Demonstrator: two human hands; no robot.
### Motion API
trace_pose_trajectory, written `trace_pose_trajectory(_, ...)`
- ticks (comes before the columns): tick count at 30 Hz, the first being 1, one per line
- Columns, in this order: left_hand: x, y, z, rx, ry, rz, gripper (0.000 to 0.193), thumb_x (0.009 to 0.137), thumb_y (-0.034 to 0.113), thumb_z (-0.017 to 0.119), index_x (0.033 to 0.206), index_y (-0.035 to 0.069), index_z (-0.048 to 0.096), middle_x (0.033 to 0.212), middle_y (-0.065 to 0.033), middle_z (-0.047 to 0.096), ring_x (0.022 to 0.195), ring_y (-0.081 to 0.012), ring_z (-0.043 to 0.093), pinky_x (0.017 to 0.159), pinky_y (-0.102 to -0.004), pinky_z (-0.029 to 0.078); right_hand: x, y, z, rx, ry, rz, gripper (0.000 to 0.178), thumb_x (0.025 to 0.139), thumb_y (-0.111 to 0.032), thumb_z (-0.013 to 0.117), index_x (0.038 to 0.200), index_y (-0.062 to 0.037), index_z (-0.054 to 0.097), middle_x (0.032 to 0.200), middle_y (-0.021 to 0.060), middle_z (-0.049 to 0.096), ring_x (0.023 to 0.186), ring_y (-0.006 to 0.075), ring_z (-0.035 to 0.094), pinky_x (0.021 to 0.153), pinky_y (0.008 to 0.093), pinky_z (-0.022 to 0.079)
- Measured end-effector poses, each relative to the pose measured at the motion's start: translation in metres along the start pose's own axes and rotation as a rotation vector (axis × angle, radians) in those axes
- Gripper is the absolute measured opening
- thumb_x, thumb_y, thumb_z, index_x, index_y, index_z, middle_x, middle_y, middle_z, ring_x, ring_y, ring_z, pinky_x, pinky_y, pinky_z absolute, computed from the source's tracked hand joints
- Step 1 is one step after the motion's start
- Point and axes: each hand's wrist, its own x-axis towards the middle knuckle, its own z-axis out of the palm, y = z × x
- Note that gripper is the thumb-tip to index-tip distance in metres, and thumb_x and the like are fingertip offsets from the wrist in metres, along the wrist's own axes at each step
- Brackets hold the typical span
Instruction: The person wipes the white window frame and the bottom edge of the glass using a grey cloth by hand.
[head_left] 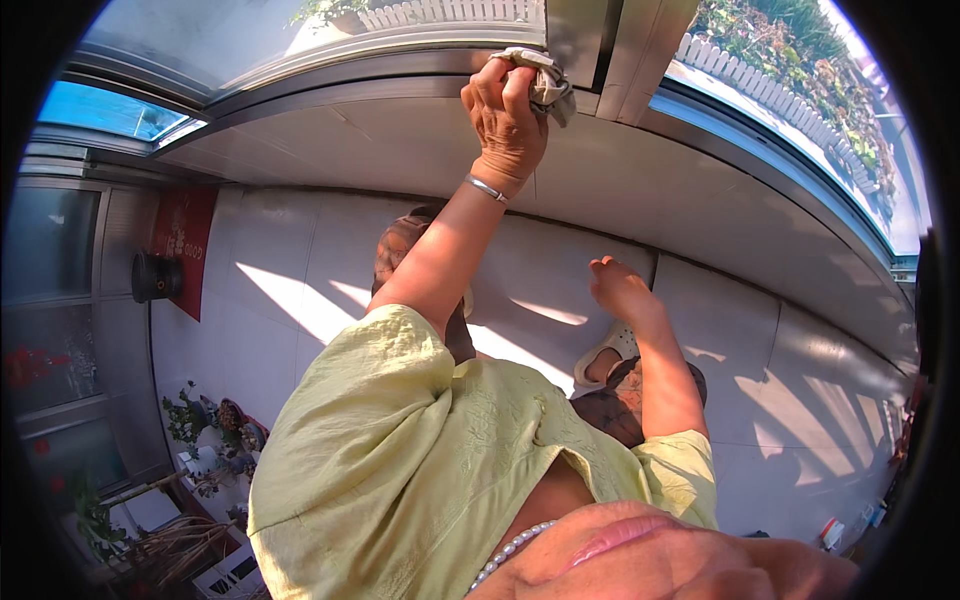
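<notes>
My left hand [505,125] is raised to the metal window frame [400,68], its fingers closed round a crumpled grey-white cloth [548,84]. The cloth presses against the lower rail of the window, close to the upright post [645,60]. A silver bangle circles that wrist. Lower down and to the right, my right hand [622,288] hangs free in front of my body, over the floor. Its fingers are loosely bent with small gaps, and nothing shows in them.
Below the window runs a pale wall [640,180] down to light floor tiles [560,260] striped with sunlight. Potted plants [205,430] crowd the lower left, near glazed doors [50,240] and a red hanging [185,250]. A white picket fence [780,95] stands outside.
</notes>
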Motion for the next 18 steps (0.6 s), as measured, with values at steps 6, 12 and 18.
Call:
trace_pose_trajectory(6, 0.032, 0.014, -0.005, -0.029, -0.073, -0.003, 0.064, 0.067, 0.001, 0.072, 0.126, 0.012, 0.049, 0.12, -0.0138, 0.05, 0.106, -0.0336, 0.049, 0.09, -0.0441, 0.036, 0.0, -0.01, -0.008, -0.042, -0.018, -0.027, 0.022, 0.088, -0.01, 0.055, 0.107, 0.0001, 0.06, 0.112, 0.0231, 0.062, 0.102, 0.0405, 0.064, 0.087, 0.0461, 0.054)
trace_pose_trajectory(12, 0.038, -0.032, -0.028, 0.122, -0.155, 0.18, 0.068, 0.062, 0.001, 0.073, 0.124, 0.017, 0.05, 0.116, -0.0086, 0.05, 0.103, -0.029, 0.052, 0.087, -0.0421, 0.036, 0.01, -0.005, -0.003, -0.031, -0.051, -0.026, 0.025, 0.088, -0.015, 0.058, 0.108, -0.0001, 0.06, 0.112, 0.023, 0.062, 0.103, 0.0408, 0.063, 0.088, 0.046, 0.053)
trace_pose_trajectory(18, 0.034, -0.127, -0.087, 0.276, -0.144, -0.005, 0.058, 0.072, 0.001, 0.071, 0.124, 0.008, 0.045, 0.116, -0.0139, 0.052, 0.11, -0.0347, 0.051, 0.091, -0.0485, 0.038, 0.016, -0.002, 0.002, 0.015, 0.015, -0.034, 0.029, 0.087, -0.018, 0.062, 0.108, 0.002, 0.06, 0.115, 0.0253, 0.061, 0.105, 0.0425, 0.062, 0.09, 0.047, 0.052)
